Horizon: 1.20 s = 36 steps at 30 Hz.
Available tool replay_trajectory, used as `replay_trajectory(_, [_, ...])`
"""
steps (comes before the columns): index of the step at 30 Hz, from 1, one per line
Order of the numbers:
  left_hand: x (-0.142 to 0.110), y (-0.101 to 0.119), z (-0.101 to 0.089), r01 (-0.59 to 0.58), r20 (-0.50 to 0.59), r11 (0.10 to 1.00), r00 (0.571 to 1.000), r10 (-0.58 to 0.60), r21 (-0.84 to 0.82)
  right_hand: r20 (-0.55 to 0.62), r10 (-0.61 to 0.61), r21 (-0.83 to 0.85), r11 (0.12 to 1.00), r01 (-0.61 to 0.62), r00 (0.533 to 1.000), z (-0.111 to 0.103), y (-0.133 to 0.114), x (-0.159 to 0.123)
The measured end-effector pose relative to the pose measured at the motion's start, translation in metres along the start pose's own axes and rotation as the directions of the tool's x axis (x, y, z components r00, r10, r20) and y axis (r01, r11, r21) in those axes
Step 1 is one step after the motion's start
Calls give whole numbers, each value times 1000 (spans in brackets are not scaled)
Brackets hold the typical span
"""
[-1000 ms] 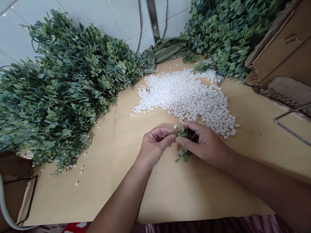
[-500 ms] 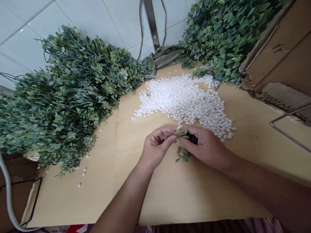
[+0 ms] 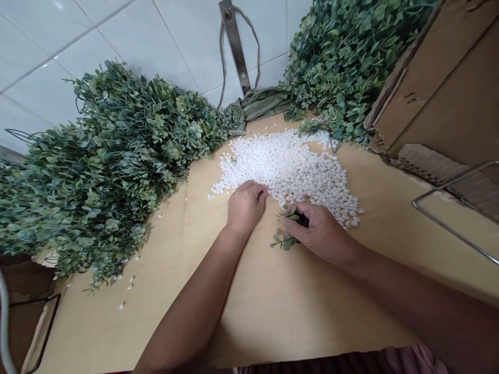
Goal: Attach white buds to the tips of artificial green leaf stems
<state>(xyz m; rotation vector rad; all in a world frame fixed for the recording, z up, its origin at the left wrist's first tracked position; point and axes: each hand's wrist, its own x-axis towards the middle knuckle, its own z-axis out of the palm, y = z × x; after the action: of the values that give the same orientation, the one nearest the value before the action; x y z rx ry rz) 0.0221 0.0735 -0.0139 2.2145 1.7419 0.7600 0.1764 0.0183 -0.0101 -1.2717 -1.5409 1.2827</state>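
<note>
Both hands out over the tan board (image 3: pixel 187 311), working with small leafy stuff and white bits. My right hand (image 3: pixel 325 234) has a green sprig (image 3: pixel 287 242) pinched between thumb and fingers, above the near side of the board; some leaves stick out past the thumb, others hang below it, and something dark sits in the hollow of the grip. My left hand (image 3: pixel 245 208) is apart from the sprig, at the near edge of the white pieces (image 3: pixel 273 161), fingers drawn in toward the thumb; whether a piece is caught between the tips, I cannot tell. Progress, as far as it shows: one sprig in hand, and whether any white piece is fixed to it is too small to make out. A broad spread of pieces lies loose, so plenty looks unused, by my judgement. A big heap of greenery (image 3: pixel 117 171) stands on my left, another pile of leaves (image 3: pixel 351 57) at the far right beside the cardboard box (image 3: pixel 448 93). Which of these is finished and which is waiting, I can't say; leaves hide most of the stems. A few stray bits (image 3: pixel 122 305) lie near the left heap, well apart from the main spread.
</note>
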Motion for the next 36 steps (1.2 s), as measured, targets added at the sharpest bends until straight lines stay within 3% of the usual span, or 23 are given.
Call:
replay_trajectory(2, [0, 1, -2, 71, -6, 992, 997, -72, -106, 13, 28, 39, 999, -29, 1000, 0, 0, 0])
replay_trajectory(4, [-3, 2, -7, 215, 41, 910, 976, -214, -354, 31, 62, 90, 994, -64, 998, 0, 0, 1])
replay_trajectory(7, [-14, 9, -18, 409, 219, 583, 903, -370, -702, 42, 82, 146, 985, -87, 996, 0, 0, 1])
replay_trajectory(9, [-23, 15, -26, 480, 316, 395, 855, -412, -783, 48, 82, 162, 983, -89, 995, 0, 1, 0])
replay_trajectory(12, [-31, 20, -29, 528, 386, 259, 809, -443, -809, 55, 69, 160, 984, -77, 996, 1, 1, 0])
replay_trajectory(16, [-32, 19, -25, 522, 382, 220, 799, -464, -824, 74, 56, 178, 982, -69, 996, 1, 2, -1])
replay_trajectory(23, [-32, 20, -19, 480, 316, 327, 839, -443, -814, 89, 22, 223, 974, -41, 996, 2, -1, 0])
replay_trajectory(26, [-32, 20, -18, 473, 323, 332, 850, -417, -816, 114, 38, 248, 967, -65, 993, 2, -2, -1])
replay_trajectory(29, [-32, 18, -18, 490, 360, 302, 844, -397, -818, 115, 35, 245, 968, -62, 993, 1, -2, -1])
replay_trajectory(36, [-40, 19, -24, 574, 476, 141, 772, -421, -806, 68, 7, 208, 978, -21, 998, 0, -3, 0])
